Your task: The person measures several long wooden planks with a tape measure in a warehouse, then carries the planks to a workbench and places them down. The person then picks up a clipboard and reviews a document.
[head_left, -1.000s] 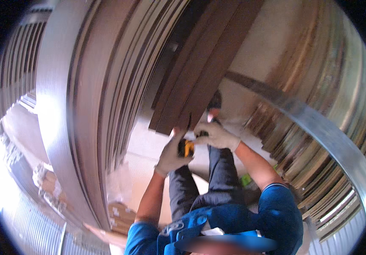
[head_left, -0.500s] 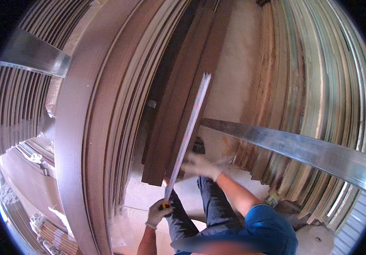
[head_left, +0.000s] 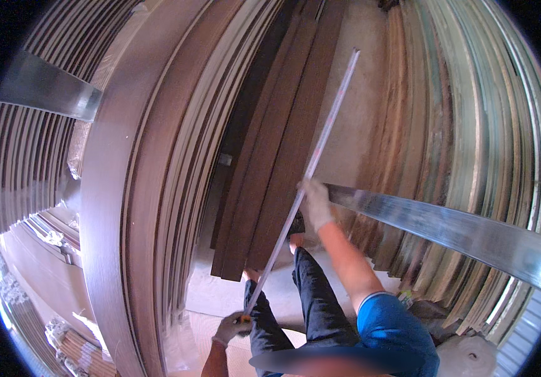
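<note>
My gloved left hand [head_left: 234, 328] is closed round the small yellow-and-black case of a tape measure, low in the view beside my left leg. From it the long pale blade of the tape measure [head_left: 292, 217] stretches up and to the right, its free end in the air over the floor gap. Partway along, my gloved right hand [head_left: 315, 204] grips the blade with fingers bent round it. Below the blade lie long dark brown boards [head_left: 270, 151] side by side, reaching away from my feet. The blade touches no board that I can make out.
Tall stacks of brown panels [head_left: 110, 188] rise on the left, held by a metal bar [head_left: 47, 85]. On the right a shiny metal beam [head_left: 434, 220] crosses stacked greenish and brown sheets [head_left: 471, 125]. A pale roll [head_left: 468, 357] sits at the lower right.
The tape blade is drawn out longer, its free end farther up and right. My right hand has moved up and right and now holds the blade; the left hand has dropped slightly.
</note>
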`<state>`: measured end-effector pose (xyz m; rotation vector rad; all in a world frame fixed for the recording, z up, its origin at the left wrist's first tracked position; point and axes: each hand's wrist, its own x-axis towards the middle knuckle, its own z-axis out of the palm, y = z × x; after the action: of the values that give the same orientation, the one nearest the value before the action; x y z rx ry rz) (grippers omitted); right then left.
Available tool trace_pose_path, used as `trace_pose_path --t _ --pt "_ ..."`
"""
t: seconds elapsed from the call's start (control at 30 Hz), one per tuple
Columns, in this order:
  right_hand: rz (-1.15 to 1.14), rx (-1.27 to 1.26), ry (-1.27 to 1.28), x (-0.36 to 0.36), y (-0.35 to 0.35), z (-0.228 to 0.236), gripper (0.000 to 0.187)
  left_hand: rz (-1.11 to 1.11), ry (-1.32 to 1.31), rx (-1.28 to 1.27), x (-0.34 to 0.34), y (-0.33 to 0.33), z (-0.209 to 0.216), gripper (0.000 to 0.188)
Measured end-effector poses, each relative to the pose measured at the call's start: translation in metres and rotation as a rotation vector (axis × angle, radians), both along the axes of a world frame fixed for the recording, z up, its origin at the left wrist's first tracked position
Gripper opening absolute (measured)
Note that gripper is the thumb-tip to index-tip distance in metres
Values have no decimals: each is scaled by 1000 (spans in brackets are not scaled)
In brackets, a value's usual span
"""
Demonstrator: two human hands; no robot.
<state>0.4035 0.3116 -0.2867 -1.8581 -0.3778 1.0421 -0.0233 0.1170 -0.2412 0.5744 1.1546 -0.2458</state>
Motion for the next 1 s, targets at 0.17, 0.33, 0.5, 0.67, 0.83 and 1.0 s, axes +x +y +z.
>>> trace_pose_path --t 0.17,0.33,0.5,0.67,0.83,1.0 --pt "-325 251 166 50 68 -19 27 -64 78 -519 -90 -55 38 12" --pt "-427 223 210 59 98 -22 26 135 146 -363 -96 -75 71 16" --pt "-427 285 162 69 116 -10 24 -143 194 -108 -87 -93 57 30" --pt "-122 233 174 40 91 13 20 -426 185 306 -69 -85 20 40" --pt "-85 51 101 -54 -5 14 35 -299 116 556 26 0 -34 48" --pt "-284 -123 308 -115 -77 -30 44 -128 222 526 134 82 -70 48"
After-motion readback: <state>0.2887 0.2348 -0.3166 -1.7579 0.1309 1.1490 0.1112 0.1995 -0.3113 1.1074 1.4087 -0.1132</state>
